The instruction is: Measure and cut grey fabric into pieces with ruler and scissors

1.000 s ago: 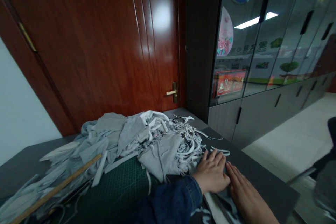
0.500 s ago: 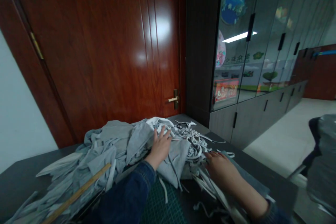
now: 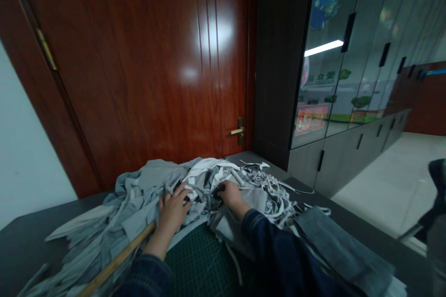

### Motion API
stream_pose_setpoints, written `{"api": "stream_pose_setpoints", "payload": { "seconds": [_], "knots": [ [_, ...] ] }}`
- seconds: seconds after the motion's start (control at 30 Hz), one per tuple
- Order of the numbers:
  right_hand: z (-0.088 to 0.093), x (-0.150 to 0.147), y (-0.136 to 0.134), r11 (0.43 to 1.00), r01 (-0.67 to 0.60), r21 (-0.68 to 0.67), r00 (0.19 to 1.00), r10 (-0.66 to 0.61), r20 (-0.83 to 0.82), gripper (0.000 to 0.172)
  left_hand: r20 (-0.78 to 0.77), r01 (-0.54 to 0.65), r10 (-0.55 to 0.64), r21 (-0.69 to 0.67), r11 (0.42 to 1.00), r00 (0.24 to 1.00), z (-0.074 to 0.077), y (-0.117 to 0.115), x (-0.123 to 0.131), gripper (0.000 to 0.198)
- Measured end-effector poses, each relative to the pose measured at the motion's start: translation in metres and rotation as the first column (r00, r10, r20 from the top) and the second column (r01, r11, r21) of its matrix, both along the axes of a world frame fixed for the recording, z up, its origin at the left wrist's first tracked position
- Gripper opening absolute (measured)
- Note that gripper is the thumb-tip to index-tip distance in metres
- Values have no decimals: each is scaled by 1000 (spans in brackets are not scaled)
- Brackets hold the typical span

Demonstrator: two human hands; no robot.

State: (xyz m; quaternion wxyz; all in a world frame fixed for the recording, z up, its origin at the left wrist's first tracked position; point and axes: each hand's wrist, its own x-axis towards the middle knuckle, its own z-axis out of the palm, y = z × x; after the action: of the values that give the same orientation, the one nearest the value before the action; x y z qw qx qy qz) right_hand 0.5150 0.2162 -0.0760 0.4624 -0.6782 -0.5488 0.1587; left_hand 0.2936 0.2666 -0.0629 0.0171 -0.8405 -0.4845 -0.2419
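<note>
A large heap of grey cloth pieces (image 3: pixel 142 190) covers the left and middle of the table. My left hand (image 3: pixel 176 209) rests on the heap, fingers apart, with the fingertips on crumpled grey and black scraps. To its right, my right hand (image 3: pixel 233 197) has its fingers bent and closed on a dark grey piece of cloth (image 3: pixel 216 191), partly hidden by the fingers. White cloth (image 3: pixel 212 165) lies behind both hands. Beside the right hand is a tangle of thin cloth strips (image 3: pixel 278 202).
A green cutting mat (image 3: pixel 200 260) lies in front of the heap. At left, a wooden stick (image 3: pixel 120 260) slants across the cloth. Folded grey fabric (image 3: pixel 344 246) is at the right. Behind the table are a brown door (image 3: pixel 139 65) and a glass-fronted cabinet (image 3: pixel 306 148).
My right hand has moved left from the strips into the heap and closed on cloth. My left hand has shifted left, and the middle of the heap is more spread open.
</note>
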Motion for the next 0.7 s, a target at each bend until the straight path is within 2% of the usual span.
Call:
{"api": "stream_pose_setpoints", "payload": {
  "seconds": [0.1,0.17,0.23,0.37,0.53,0.6,0.7],
  "knots": [
    [-9,0,5,998,60,8,995,-59,-79,29,250,52,-25,-99,994,968,-9,3,-3,30],
    [-14,6,3,994,99,45,985,-92,-145,15,455,124,-38,-160,979,889,-11,10,-8,25],
    [-17,13,0,987,138,87,969,-116,-218,12,579,144,-6,-192,971,815,-11,18,-15,23],
    [-24,22,-5,976,174,135,931,-118,-345,17,678,86,89,-221,971,730,-12,27,-26,35],
    [-28,19,-7,977,72,201,888,29,-458,30,768,107,101,-216,971,632,-11,25,-24,47],
    [-27,15,-8,971,6,241,863,117,-492,36,766,107,91,-205,973,637,-6,23,-23,47],
    [-25,7,-11,952,-89,292,827,234,-512,41,708,108,43,-167,980,705,8,16,-18,33]
  ]
}}
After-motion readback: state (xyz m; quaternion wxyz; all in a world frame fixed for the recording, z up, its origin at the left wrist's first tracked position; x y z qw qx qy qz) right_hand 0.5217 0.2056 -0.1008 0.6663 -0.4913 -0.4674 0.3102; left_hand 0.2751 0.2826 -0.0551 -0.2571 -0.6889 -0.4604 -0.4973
